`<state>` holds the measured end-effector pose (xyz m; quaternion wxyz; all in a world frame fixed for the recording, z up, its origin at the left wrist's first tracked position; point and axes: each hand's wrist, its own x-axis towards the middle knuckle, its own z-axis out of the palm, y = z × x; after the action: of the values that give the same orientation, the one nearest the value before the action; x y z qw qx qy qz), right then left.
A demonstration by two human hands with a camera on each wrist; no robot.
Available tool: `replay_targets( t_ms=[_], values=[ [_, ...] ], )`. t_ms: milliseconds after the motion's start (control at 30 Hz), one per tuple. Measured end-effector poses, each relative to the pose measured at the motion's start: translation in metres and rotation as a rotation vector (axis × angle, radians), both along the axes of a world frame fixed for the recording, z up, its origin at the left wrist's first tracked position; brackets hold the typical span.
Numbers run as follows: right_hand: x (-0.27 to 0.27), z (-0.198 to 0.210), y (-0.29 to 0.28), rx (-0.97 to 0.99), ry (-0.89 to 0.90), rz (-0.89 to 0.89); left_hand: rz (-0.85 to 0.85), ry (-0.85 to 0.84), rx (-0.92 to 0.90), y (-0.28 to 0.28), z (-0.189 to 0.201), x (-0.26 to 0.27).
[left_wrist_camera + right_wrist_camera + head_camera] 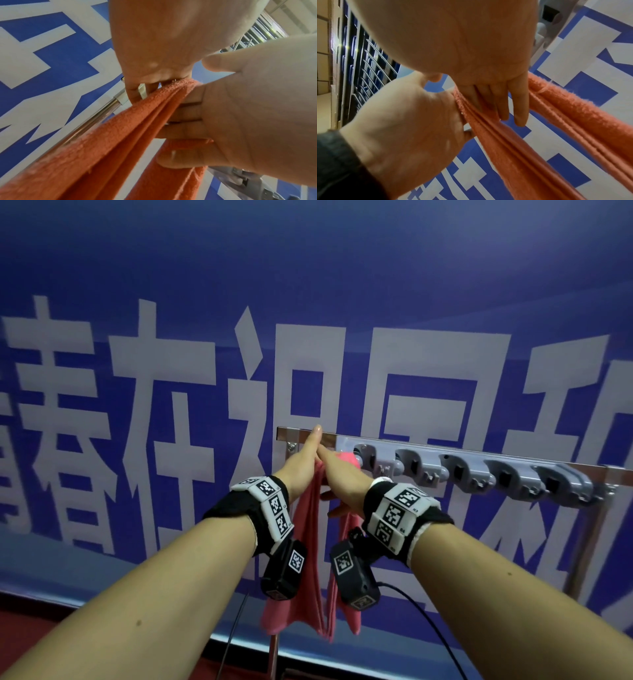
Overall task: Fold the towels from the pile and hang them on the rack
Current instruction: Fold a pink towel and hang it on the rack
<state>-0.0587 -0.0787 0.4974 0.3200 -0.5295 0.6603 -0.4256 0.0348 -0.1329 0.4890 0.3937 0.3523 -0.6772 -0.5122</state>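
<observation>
A coral-pink towel (308,559) hangs folded over the left end of the rack's metal bar (445,447), in two strips. My left hand (305,457) lies flat against the near strip from the left, its fingers straight and reaching up to the bar. My right hand (342,477) presses the same strip from the right. In the right wrist view its straight fingers (505,105) sit between the two strips of towel (513,155), opposite the left palm (406,121). The left wrist view shows the towel (102,148) squeezed between the left hand (154,47) and the right hand (248,108), beside the bar (96,117).
A row of grey clip holders (462,470) runs along the bar to the right of the towel. The rack's right post (585,539) stands at the far right. Behind is a blue wall banner (171,405) with large white characters. A black cable (428,621) hangs below my right wrist.
</observation>
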Motion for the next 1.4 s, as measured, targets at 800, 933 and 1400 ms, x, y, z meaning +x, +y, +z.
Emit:
replay_targets(
  t_ms=[800, 933, 1400],
  values=[
    [-0.037, -0.084, 0.022, -0.19, -0.355, 0.081, -0.153, 0.234, 0.073, 0.015, -0.086, -0.018],
    [-0.056, -0.121, 0.027, -0.051, -0.464, 0.101, -0.168, 0.248, 0.238, 0.013, -0.136, -0.017],
    [-0.066, -0.295, -0.001, 0.2, -0.623, 0.083, -0.086, 0.209, 0.476, 0.016, -0.309, -0.038]
  ],
)
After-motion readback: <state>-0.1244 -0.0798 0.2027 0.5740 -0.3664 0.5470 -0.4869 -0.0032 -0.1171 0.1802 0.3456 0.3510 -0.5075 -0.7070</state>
